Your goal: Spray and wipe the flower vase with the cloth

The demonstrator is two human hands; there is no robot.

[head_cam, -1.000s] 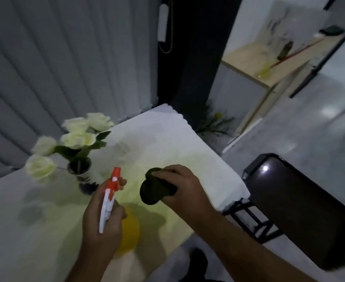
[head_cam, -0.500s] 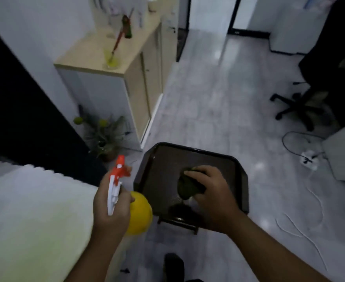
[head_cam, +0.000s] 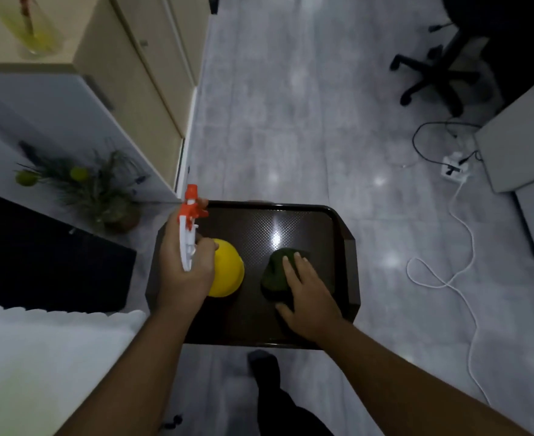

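Table (head_cam: 39, 357): white cloth-covered corner at the lower left; the flower vase is out of view, presumably on it, behind and left of both hands.
Tray (head_cam: 306, 221): dark, straight ahead, under both hands.
Spray bottle (head_cam: 224, 272): yellow body, upright, orange nozzle pointing away from the person, over the tray's left part.
Cloth (head_cam: 275, 272): dark green wad lying on the tray's right part.
Left hand (head_cam: 183, 272): fingers wrapped tight around the bottle's white neck; the nearer hand to the table.
Right hand (head_cam: 309, 297): flat, fingers spread on the cloth, seemingly not gripping it.
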